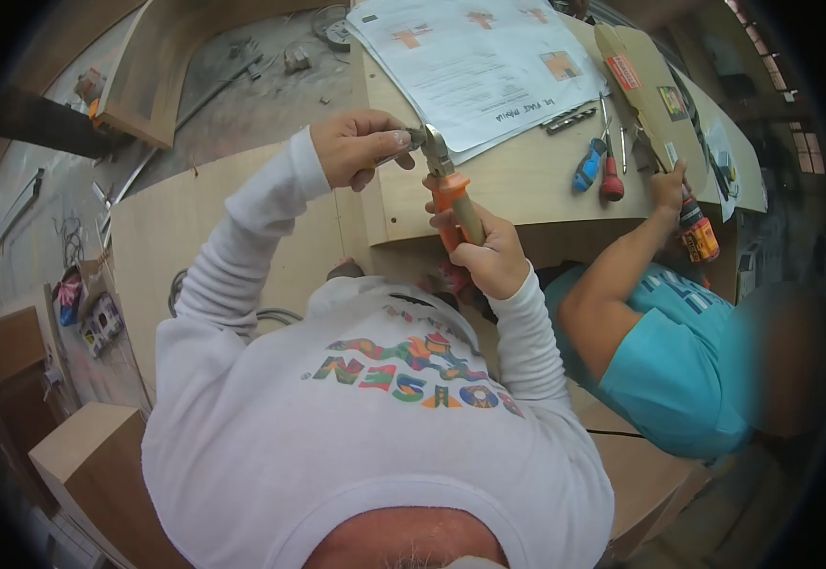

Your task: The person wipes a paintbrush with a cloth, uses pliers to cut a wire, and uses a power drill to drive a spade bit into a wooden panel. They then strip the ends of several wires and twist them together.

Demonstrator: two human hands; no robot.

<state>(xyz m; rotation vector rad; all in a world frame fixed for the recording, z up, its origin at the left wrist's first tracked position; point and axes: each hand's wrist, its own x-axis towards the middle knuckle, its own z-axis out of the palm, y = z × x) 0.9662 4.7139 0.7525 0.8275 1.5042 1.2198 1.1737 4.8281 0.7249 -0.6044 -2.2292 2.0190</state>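
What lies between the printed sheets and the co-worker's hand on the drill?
In the head view: a blue-handled screwdriver, a red-handled screwdriver and some loose metal bits, lying on the wooden panel.

What is pinched at the pliers [439,156] by the left hand [363,147] cannot be made out. Their handles are partly hidden by the right hand [491,258]. The papers [470,66] are cut off at the top edge, and their print is too small to be read. The co-worker's head [792,360] is blurred.

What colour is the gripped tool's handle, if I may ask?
The tool's handle is orange, clearest in the head view.
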